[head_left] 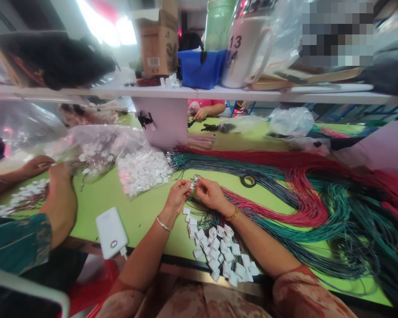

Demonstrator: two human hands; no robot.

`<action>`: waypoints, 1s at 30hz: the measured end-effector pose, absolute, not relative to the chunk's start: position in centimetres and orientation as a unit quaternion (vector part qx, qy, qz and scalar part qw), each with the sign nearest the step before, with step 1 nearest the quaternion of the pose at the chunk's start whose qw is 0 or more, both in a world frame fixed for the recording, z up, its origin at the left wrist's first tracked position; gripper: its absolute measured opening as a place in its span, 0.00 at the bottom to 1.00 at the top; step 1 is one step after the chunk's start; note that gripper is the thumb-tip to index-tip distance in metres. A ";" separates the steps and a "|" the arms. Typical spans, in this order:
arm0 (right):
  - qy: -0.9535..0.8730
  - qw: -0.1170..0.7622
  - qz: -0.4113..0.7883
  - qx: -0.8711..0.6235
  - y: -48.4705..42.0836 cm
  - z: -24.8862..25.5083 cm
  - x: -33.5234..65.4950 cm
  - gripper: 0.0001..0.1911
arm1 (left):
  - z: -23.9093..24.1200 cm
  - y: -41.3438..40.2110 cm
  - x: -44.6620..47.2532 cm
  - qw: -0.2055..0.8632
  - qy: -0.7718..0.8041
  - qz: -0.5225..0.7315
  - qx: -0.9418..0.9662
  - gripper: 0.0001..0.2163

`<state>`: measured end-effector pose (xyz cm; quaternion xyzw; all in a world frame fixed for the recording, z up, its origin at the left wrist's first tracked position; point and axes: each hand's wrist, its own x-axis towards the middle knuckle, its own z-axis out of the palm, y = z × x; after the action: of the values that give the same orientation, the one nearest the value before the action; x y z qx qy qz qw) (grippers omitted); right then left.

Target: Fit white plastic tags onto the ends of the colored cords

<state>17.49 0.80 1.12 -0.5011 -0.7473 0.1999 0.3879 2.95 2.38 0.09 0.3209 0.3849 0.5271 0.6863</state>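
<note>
Frame centre | my left hand (178, 194) seemingly pinched a white connector (192, 186) | right hand (211, 194), fingertips together at wire tips (196, 178), hold unclear | keeping connector square likely helped

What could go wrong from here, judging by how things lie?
The white connectors nearest the body lie at the table's front edge, some apparently past it, so a sleeve could drag them off.

The white power bank also sits at that edge, with a cable plugged in; a tug might pull it down.

The red wires and green wires lie loose and overlapping, so they may tangle.
</note>
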 end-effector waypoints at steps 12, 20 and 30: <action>-0.748 0.250 0.219 -0.575 3.6 1.6 22.7 0.10 | 0.7 2.7 2.1 0.690 0.418 0.482 0.341 0.05; -0.789 0.113 0.097 -0.596 2.9 -0.1 22.2 0.11 | 0.7 2.7 2.3 0.679 0.428 0.486 0.344 0.05; -0.747 0.307 0.228 -0.544 3.3 -0.1 21.8 0.09 | 0.2 2.5 3.0 0.681 0.395 0.519 0.333 0.05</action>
<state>21.84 3.28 -0.08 -0.5442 -0.7469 0.2277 0.3068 2.99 2.51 0.19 0.3328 0.3950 0.5190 0.6811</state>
